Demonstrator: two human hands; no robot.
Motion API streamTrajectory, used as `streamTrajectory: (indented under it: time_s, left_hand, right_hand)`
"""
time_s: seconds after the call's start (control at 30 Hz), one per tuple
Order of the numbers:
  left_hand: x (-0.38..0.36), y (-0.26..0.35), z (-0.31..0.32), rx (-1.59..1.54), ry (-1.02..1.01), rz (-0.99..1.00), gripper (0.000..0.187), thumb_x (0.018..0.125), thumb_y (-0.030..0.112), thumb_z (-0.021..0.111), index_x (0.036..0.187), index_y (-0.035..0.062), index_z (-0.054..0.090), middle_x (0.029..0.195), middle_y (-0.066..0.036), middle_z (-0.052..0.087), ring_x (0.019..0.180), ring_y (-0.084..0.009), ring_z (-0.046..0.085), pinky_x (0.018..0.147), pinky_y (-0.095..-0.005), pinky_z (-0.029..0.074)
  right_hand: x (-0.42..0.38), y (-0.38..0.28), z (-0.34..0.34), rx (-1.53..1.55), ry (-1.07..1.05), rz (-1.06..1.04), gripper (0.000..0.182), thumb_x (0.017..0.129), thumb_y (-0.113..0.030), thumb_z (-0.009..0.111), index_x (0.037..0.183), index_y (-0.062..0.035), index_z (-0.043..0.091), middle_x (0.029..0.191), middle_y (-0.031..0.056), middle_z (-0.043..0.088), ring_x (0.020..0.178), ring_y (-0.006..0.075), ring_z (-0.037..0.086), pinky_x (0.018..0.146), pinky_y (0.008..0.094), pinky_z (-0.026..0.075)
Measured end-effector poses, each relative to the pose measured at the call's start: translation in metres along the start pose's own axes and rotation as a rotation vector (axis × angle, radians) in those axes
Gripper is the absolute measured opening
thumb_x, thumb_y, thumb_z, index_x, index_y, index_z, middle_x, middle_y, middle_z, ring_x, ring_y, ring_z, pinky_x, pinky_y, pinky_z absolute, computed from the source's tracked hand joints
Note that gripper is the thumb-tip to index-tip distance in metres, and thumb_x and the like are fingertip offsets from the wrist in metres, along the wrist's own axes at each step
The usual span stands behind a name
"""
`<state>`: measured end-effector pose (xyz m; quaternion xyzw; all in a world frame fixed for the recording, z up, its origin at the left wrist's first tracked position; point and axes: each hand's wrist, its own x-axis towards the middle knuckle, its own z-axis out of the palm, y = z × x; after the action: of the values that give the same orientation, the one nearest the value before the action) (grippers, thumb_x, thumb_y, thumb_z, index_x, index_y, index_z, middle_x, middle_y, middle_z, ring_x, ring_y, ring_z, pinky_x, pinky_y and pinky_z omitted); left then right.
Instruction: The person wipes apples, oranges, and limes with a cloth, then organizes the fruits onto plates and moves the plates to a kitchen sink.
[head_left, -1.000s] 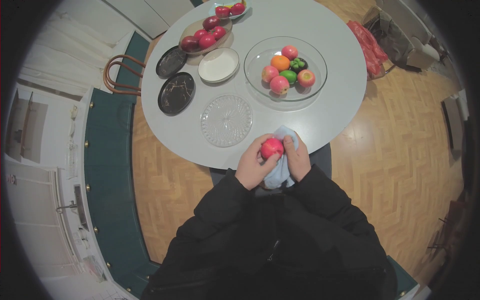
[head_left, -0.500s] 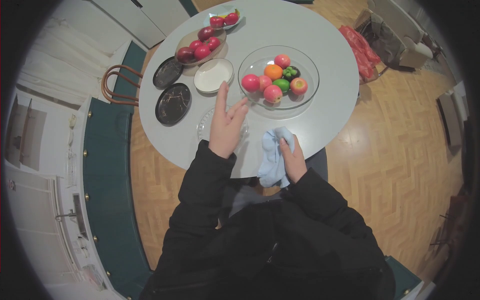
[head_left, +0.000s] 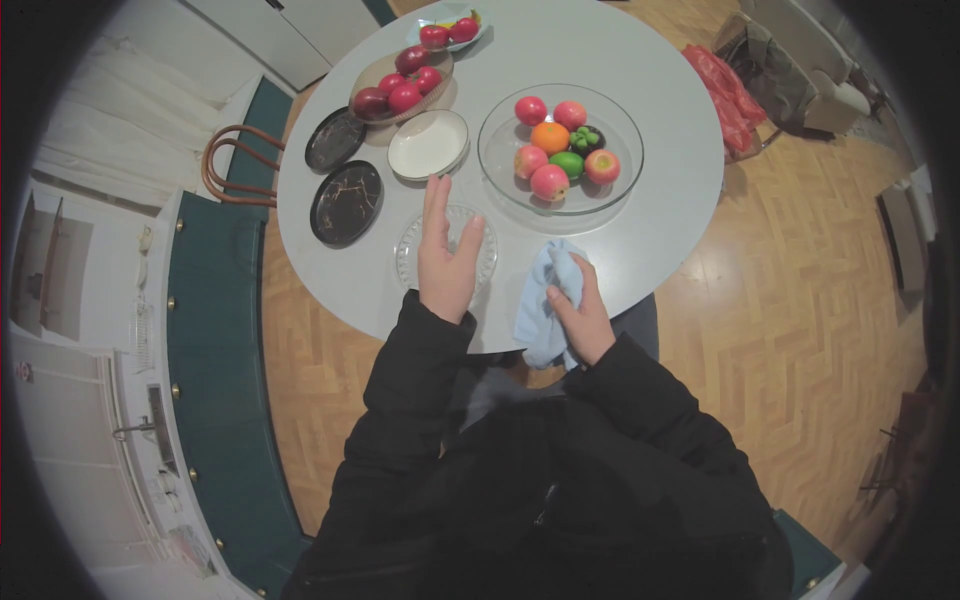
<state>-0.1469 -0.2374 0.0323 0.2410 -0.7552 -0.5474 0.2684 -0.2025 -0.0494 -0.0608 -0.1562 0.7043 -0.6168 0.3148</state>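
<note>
My left hand [head_left: 447, 262] hovers above a clear patterned glass plate [head_left: 408, 250], fingers extended and thumb apart, with nothing in it. In my right hand [head_left: 586, 318] is a light blue cloth [head_left: 545, 310], gripped between thumb and fingers near the table's front edge. Beyond both hands stands a large clear glass bowl [head_left: 625, 140]. Inside it are several red and pink fruits, among them a red fruit [head_left: 530, 111] at the upper left. An orange [head_left: 550, 138], a green lime-like fruit [head_left: 567, 164] and a dark fruit with a green top [head_left: 586, 142] lie among them.
A white dish [head_left: 428, 146] and two black plates [head_left: 347, 204] sit left on the round table [head_left: 660, 90]. Farther back are a brownish bowl [head_left: 440, 95] of red fruit and a smaller fruit dish [head_left: 482, 17]. A bentwood chair [head_left: 210, 165] stands at the left.
One red fruit in the glass bowl has shifted from its left side to the upper left. My left hand has drawn back slightly towards me. The cloth has changed shape a little in my right hand.
</note>
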Motion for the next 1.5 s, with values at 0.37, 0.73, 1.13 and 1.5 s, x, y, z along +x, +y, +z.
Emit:
streamTrajectory:
  time_s: [0.37,0.73,1.13,1.5]
  left_hand:
    - [-0.064,-0.053,0.045,0.131,-0.661,0.03,0.065,0.096,0.011,0.055,0.154,0.0037,0.026,0.158,-0.017,0.03,0.148,-0.0316,0.027,0.123,-0.043,0.02]
    - [-0.079,-0.029,0.023,-0.001,-0.378,-0.295,0.029,0.093,0.022,0.057,0.118,0.0074,0.053,0.105,-0.01,0.059,0.095,-0.0242,0.056,0.082,-0.0341,0.043]
    - [-0.087,-0.017,0.007,-0.434,-0.374,-0.482,0.031,0.097,0.04,0.057,0.101,0.0094,0.062,0.087,-0.001,0.06,0.081,-0.0088,0.056,0.072,-0.0256,0.044]
    - [-0.096,-0.037,0.016,-0.396,-0.401,-0.792,0.06,0.099,0.053,0.045,0.136,0.0063,0.053,0.119,-0.012,0.06,0.114,-0.0219,0.058,0.1,-0.0329,0.043]
  right_hand:
    - [0.004,0.006,0.001,0.178,-0.048,-0.177,0.077,0.101,-0.061,0.039,0.155,-0.0081,0.026,0.153,0.0141,0.037,0.142,0.025,0.035,0.119,0.0399,0.026]
    - [-0.024,-0.038,0.002,0.15,-0.01,-0.29,0.063,0.097,-0.03,0.063,0.151,-0.0089,0.037,0.151,0.0135,0.04,0.133,0.0223,0.044,0.111,0.0353,0.037]
    - [-0.038,-0.044,0.017,0.004,-0.343,-0.275,0.09,0.091,-0.058,0.06,0.155,-0.0066,0.022,0.158,0.0142,0.028,0.144,0.025,0.031,0.119,0.0407,0.025]
    - [-0.045,-0.047,0.027,-0.186,-0.302,-0.112,0.073,0.097,-0.049,0.059,0.152,-0.0085,0.033,0.154,0.0143,0.039,0.141,0.0281,0.039,0.118,0.0411,0.029]
